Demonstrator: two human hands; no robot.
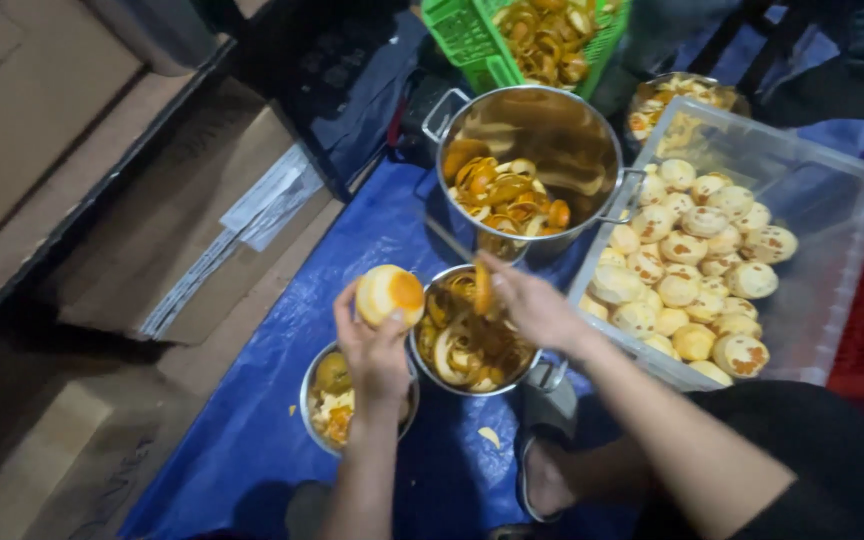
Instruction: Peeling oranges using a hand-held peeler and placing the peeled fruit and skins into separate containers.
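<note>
Two hands, orange, flat cardboard boxes

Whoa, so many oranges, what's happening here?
A person sits over a blue tarp, peeling oranges. The left hand holds up a partly peeled orange. The right hand holds a knife and a strip of peel over a small pot of peels. A bigger pot and a green basket hold more peels, and a clear bin holds the peeled fruit.
</note>
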